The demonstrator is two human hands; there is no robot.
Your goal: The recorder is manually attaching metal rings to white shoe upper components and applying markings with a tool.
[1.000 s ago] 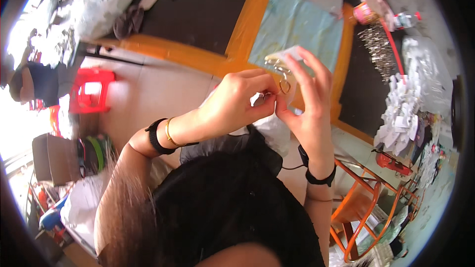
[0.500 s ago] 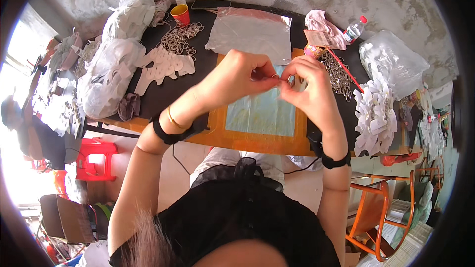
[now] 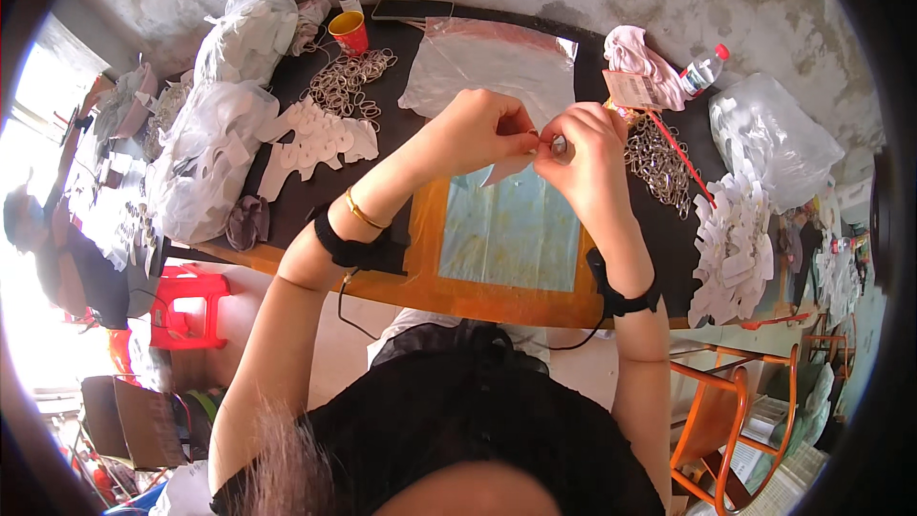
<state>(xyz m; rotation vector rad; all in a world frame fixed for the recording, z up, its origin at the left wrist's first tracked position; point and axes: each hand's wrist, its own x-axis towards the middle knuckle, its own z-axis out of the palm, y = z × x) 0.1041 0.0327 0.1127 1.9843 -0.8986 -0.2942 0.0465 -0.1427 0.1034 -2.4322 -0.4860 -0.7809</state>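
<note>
Both the left hand (image 3: 482, 129) and the right hand (image 3: 585, 148) pinch 1 small metal ring (image 3: 557, 145) with a white paper tag (image 3: 506, 169) between closed fingertips above the blue mat (image 3: 511, 229), seemingly mid-threading, which calls for steady fine finger control.

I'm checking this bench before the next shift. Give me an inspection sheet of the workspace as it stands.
Surface: dark table with orange-edged pale blue mat.
Job's things: small white piece pinched between both hands; metal ring pile beside them.
Clutter: white cut-out tags, clear bags, second ring heap, orange cup, two bottles, pink cloth.
Hands: left hand and right hand together, fingertips closed.
Cables: thin black lead hangs from the left wristband.
Surroundings: red stool, orange chair frame, a person seated far left.
</note>
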